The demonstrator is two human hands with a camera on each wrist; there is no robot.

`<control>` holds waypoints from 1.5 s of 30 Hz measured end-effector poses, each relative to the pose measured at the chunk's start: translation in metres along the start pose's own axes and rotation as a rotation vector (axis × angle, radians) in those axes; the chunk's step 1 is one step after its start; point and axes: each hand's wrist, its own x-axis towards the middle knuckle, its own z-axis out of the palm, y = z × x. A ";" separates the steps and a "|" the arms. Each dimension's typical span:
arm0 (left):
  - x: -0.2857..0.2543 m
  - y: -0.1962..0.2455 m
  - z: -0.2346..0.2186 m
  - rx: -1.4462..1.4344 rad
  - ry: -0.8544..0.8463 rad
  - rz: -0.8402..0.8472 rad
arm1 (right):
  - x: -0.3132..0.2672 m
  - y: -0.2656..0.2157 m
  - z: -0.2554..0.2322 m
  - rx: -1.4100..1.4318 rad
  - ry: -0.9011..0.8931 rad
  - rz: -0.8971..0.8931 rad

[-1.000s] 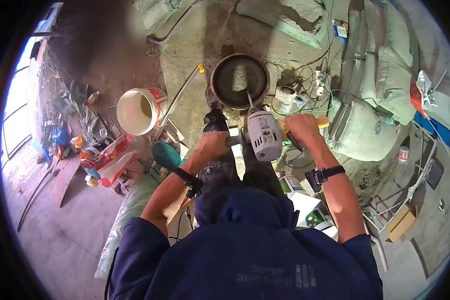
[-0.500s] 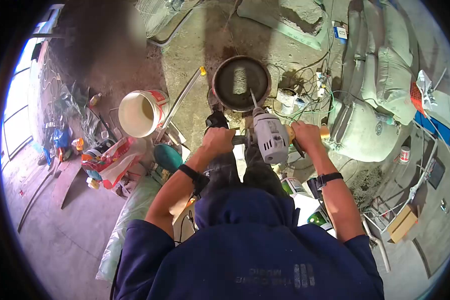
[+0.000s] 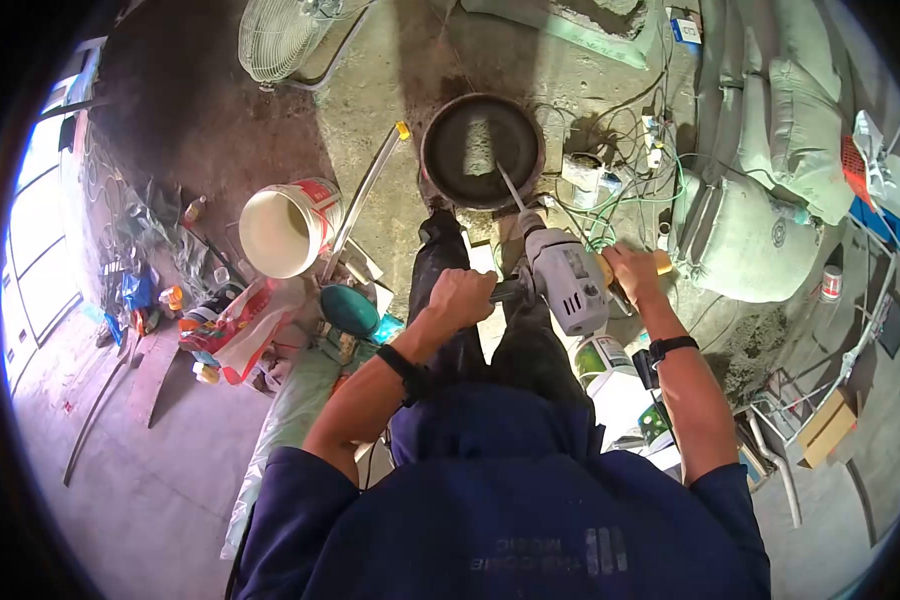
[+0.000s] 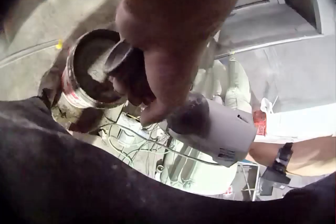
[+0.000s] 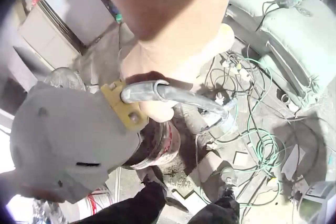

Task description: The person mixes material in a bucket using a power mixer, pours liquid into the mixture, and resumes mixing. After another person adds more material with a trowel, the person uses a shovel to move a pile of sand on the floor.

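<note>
A grey mixing drill (image 3: 568, 280) slants between both hands, its thin metal shaft (image 3: 511, 188) running down into a round bucket (image 4: 72, 91) of dark grey wet mix (image 3: 460, 175). My left hand (image 3: 463, 298) grips the black side handle (image 3: 510, 291), whose end shows beyond the fist in the left wrist view. On the other side, my right hand (image 3: 632, 272) holds the yellow rear handle (image 3: 662, 262). A black power cord (image 5: 184, 96) leaves the tool beside that hand. The shaft's lower end is hidden in the mix, near the bucket's right side.
To the left stand a white bucket (image 3: 331, 212), a long metal bar (image 3: 365, 195) and a teal bowl (image 3: 350, 311). Stacked sacks (image 3: 745, 245) line the right. Green cable (image 5: 268, 150) lies coiled on the floor, and a fan (image 3: 275, 45) is at the top left.
Both hands and the drill have moved right, and the drill leans more to the right. Its shaft still reaches into the bucket. The head view has shifted slightly.
</note>
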 end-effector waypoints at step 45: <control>-0.064 -0.117 -0.092 -0.545 0.139 -0.242 | 0.246 -0.136 -0.293 -0.463 -0.241 -0.475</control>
